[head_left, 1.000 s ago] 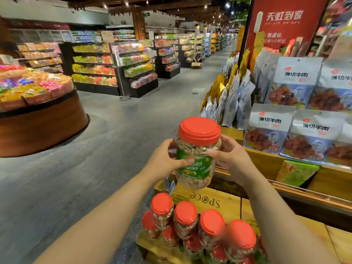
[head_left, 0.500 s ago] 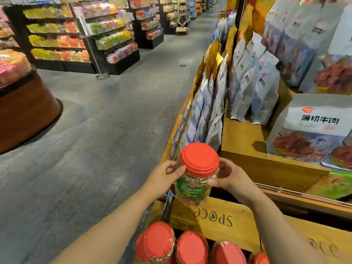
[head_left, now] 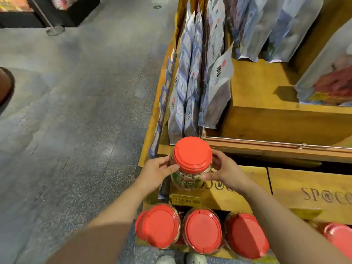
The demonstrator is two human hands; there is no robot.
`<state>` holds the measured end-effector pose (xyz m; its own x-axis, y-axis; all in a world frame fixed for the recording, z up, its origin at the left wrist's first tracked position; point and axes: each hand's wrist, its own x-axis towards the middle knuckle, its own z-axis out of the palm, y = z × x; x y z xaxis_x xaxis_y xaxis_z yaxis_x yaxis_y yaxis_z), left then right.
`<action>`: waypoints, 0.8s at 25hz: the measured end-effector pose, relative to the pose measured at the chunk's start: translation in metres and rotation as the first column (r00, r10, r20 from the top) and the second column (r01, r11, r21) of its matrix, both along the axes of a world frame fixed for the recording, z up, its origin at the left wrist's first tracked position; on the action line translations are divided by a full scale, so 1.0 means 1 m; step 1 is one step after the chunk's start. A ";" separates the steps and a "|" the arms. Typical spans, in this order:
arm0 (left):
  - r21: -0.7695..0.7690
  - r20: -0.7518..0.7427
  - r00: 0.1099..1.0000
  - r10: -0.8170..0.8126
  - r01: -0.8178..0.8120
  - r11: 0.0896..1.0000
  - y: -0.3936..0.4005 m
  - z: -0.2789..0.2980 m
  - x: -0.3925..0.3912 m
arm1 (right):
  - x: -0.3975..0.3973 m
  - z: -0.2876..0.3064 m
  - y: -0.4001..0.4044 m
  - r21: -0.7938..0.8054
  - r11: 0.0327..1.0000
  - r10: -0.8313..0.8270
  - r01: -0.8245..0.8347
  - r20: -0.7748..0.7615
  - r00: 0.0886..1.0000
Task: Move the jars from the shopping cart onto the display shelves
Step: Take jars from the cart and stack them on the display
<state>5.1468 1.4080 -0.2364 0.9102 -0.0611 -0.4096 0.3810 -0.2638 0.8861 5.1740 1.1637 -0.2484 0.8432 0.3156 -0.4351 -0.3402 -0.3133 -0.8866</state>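
Stocking stage: a person stands at a wooden display stand [head_left: 266, 119] that fills the right half of the frame, holding one jar over it; by the look of it, the carry from the cart is done and the set-down is in hand.
Floor: grey speckled floor [head_left: 76, 111] takes the left half of the frame.
Upper tier: rows of upright snack pouches [head_left: 190, 88] stand at top centre, just beyond the held jar.
Lower tier: branded wooden crates [head_left: 314, 193] run along the right middle, with a yellow price tag [head_left: 185, 201] on the front edge.
Placed jars: four red-lidded jars [head_left: 202, 230] sit in a row at the bottom centre, below the crates.
Held jar: the jar [head_left: 192, 155], red lid up and roughly upright, hangs at frame centre, above the crate's left end.
Left hand: the left hand [head_left: 156, 172] clasps the jar's side, fingers curled round it.
Right hand: the right hand [head_left: 226, 170] clasps the opposite side likewise.
Next move: probably lowering the jar onto a free wooden spot, kept level, clear of the pouches behind, then letting both hands go.
Cart: not in view.
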 end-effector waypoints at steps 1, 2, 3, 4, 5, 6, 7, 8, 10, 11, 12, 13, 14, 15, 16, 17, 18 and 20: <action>0.006 -0.010 1.000 -0.009 0.009 1.000 0.004 -0.010 -0.001 | -0.001 -0.010 0.003 -0.009 1.000 0.005 -0.005 -0.008 1.000; 0.009 -0.021 1.000 -0.020 0.020 1.000 0.007 -0.016 -0.002 | -0.003 -0.018 0.006 -0.023 1.000 0.011 -0.012 -0.016 1.000; 0.020 -0.034 0.999 -0.031 0.032 0.999 0.011 -0.024 -0.003 | -0.003 -0.025 0.008 -0.031 0.999 0.018 -0.019 -0.024 1.000; 0.031 -0.038 0.999 -0.039 0.040 0.999 0.014 -0.028 -0.004 | -0.004 -0.031 0.010 -0.035 0.999 0.019 -0.020 -0.034 0.999; 0.055 -0.036 0.998 -0.050 0.052 0.997 0.016 -0.033 -0.004 | -0.005 -0.036 0.012 -0.038 0.999 0.019 -0.021 -0.046 0.999; 0.066 -0.042 0.997 -0.062 0.064 0.996 0.018 -0.036 -0.005 | -0.006 -0.040 0.013 -0.044 0.999 0.015 -0.017 -0.058 0.998; 0.067 -0.048 0.996 -0.072 0.075 0.995 0.020 -0.040 -0.005 | -0.007 -0.044 0.015 -0.052 0.999 0.008 -0.012 -0.067 0.998; 0.060 -0.045 0.996 -0.078 0.081 0.995 0.022 -0.044 -0.005 | -0.008 -0.047 0.016 -0.058 0.998 0.002 -0.006 -0.070 0.998; 0.069 -0.035 0.994 -0.099 0.101 0.992 0.025 -0.051 -0.004 | -0.009 -0.051 0.017 -0.075 0.997 -0.006 0.000 -0.074 0.997; 0.083 -0.042 0.993 -0.110 0.113 0.990 0.027 -0.055 -0.004 | -0.009 -0.053 0.016 -0.082 0.997 -0.007 0.000 -0.081 0.997; 0.095 -0.049 0.991 -0.123 0.127 0.987 0.030 -0.058 -0.004 | -0.010 -0.055 0.015 -0.089 0.996 -0.003 -0.005 -0.087 0.996; 0.108 -0.058 0.989 -0.138 0.144 0.984 0.033 -0.062 -0.005 | -0.010 -0.055 0.015 -0.093 0.996 0.006 -0.014 -0.087 0.996; 0.105 -0.064 0.988 -0.143 0.149 0.983 0.034 -0.064 -0.006 | -0.011 -0.055 0.015 -0.094 0.995 0.012 -0.021 -0.087 0.996; 0.092 -0.070 0.988 -0.139 0.145 0.985 0.036 -0.067 -0.007 | -0.012 -0.055 0.015 -0.094 0.995 0.011 -0.019 -0.089 0.996; 0.077 -0.077 0.987 -0.141 0.147 0.986 0.037 -0.068 -0.007 | -0.013 -0.055 0.015 -0.091 0.996 0.003 -0.012 -0.095 0.995; 0.069 -0.078 0.986 -0.149 0.154 0.986 0.037 -0.067 -0.008 | -0.014 -0.055 0.015 -0.096 0.995 -0.004 -0.006 -0.098 0.995; 0.075 -0.091 0.983 -0.157 0.164 0.984 0.038 -0.065 -0.008 | -0.017 -0.053 0.015 -0.111 0.994 0.001 -0.011 -0.093 0.996; 0.064 -0.122 0.974 -0.189 0.198 0.978 0.039 -0.060 -0.007 | -0.023 -0.046 0.016 -0.156 0.987 0.035 -0.045 -0.067 0.997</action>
<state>5.1403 1.4472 -0.2963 0.8307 -0.1967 -0.5209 0.4144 -0.4065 0.8143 5.1510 1.1802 -0.2949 0.8003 0.2718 -0.5344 -0.3787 -0.4619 -0.8020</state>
